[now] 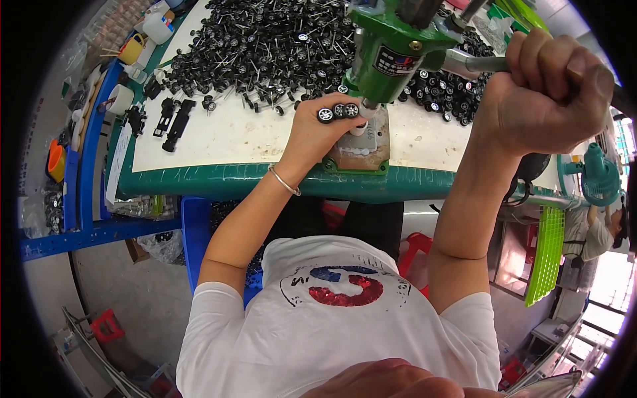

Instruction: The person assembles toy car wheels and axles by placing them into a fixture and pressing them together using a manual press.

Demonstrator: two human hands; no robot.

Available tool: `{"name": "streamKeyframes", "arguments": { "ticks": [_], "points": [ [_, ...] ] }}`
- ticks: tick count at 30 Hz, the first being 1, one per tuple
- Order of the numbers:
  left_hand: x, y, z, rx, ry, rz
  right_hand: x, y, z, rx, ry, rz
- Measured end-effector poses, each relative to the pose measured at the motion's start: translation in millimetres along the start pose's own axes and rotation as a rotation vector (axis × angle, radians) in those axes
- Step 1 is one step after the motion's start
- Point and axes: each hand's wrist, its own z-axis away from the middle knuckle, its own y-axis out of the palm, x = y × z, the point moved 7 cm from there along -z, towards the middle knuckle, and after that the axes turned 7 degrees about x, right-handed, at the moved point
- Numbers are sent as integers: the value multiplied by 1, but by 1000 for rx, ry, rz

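My left hand [310, 136] is closed around small black toy wheels [339, 111] with silver hubs, three of them showing in a row at its fingertips. These fingers are right beside the ram [369, 108] of a green hand press [388, 63], above a white cylindrical piece [358, 129] on the press base [355, 163]. Whether a wheel sits under the ram is hidden by the fingers. Raised at the right, my right hand [554, 93] is wrapped in a fist around the press lever [488, 64].
Wheels on metal axles form a large pile [259, 53] behind the press. More loose wheels [434, 93] lie to its right. Black toy chassis parts [178, 125] rest at the left. A blue bin [192, 232] stands below the table edge [232, 179]. A green fan [599, 174] is at far right.
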Motion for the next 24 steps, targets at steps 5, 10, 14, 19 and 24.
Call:
{"name": "streamKeyframes", "arguments": {
  "ticks": [5,10,14,19,24],
  "points": [
    [9,1,3,-6,-124,112,-2,1,-2,-17,-9,-3],
    [14,7,0,58,-152,232,-43,-20,-37,92,199,-77],
    [18,5,1,7,-123,330,-72,-15,-50,108,398,-111],
    [16,-26,6,-108,-74,484,-95,4,-33,-52,648,-157],
    [42,-100,32,-289,-229,322,-97,-30,-11,15,534,85]
  ]
}}
